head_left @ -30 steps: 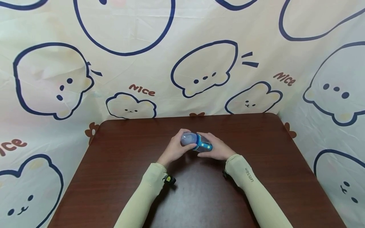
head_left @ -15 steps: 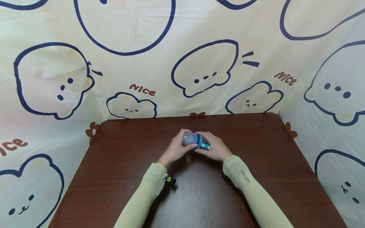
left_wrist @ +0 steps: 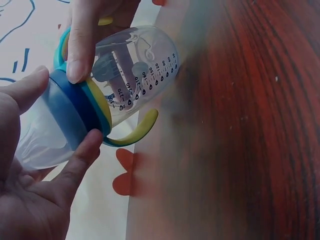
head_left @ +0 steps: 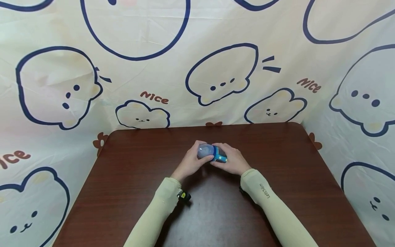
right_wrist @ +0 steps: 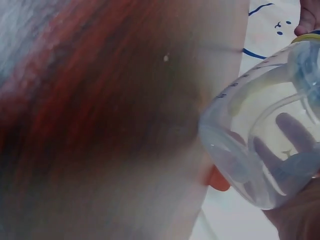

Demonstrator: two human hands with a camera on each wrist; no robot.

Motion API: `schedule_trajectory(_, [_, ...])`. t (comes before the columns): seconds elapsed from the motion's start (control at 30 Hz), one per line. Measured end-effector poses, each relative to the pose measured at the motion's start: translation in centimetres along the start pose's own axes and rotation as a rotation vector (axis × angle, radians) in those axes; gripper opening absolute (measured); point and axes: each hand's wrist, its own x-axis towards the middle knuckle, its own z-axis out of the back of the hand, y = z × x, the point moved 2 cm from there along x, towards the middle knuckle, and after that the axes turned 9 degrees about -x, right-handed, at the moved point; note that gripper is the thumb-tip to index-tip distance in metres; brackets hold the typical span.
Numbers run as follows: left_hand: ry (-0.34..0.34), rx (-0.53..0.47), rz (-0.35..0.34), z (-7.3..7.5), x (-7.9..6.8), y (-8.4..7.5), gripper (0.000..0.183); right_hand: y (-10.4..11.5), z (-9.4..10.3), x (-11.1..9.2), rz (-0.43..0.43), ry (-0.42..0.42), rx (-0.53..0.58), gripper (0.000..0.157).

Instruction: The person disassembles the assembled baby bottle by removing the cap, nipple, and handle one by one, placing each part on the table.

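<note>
A clear baby bottle (head_left: 205,150) is held tilted on its side above the table, between both hands. My left hand (head_left: 189,162) grips its capped end; in the left wrist view, fingers curl around the translucent cap (left_wrist: 42,135) and blue collar (left_wrist: 76,107). From the other side, my right hand (head_left: 233,161) holds the bottle near the collar and body, with one finger pressing on the collar. A teal-and-yellow handle (left_wrist: 134,134) sticks out beside the collar. Printed measuring marks run along the body. In the right wrist view, fingers show through the transparent bottle wall (right_wrist: 235,145).
The brown wooden table (head_left: 139,151) lies beneath both forearms. A cream curtain (head_left: 172,82) with blue cartoon outlines rises behind the table and along its sides. A small dark wrist camera (head_left: 184,196) sits at the left sleeve cuff.
Over the last second, my right hand has shifted slightly left along the bottle, and the visible handle has moved a little left with it. Since half a second ago, almost nothing differs.
</note>
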Motion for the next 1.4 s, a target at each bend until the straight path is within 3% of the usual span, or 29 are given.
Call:
schedule_trajectory(0.13, [0.005, -0.001, 0.008, -0.2, -0.1, 0.0, 0.058, 0.3, 0.1, -0.1, -0.003, -0.012, -0.028, 0.078])
schedule_trajectory(0.37, [0.003, 0.0, -0.004, -0.3, 0.0, 0.0, 0.057, 1.0, 0.2, 0.1, 0.009, -0.068, -0.04, 0.07])
schedule_trajectory(0.67, [0.006, 0.0, 0.016, -0.3, 0.1, 0.2, 0.055, 0.8, 0.1, 0.0, 0.03, -0.052, -0.069, 0.075])
schedule_trajectory(0.93, [-0.108, -0.036, -0.015, -0.3, 0.1, 0.1, 0.037, 1.2, -0.3, -0.2, 0.082, -0.066, -0.084, 0.072])
schedule_trajectory(1.2, [-0.033, 0.088, -0.062, -0.6, 0.3, 0.4, 0.05, 0.6, -0.1, -0.2, 0.047, -0.078, -0.007, 0.071])
schedule_trajectory(1.4, [-0.049, 0.06, -0.064, -0.5, 0.2, 0.4, 0.051, 0.3, -0.3, 0.1, 0.043, -0.05, 0.022, 0.071])
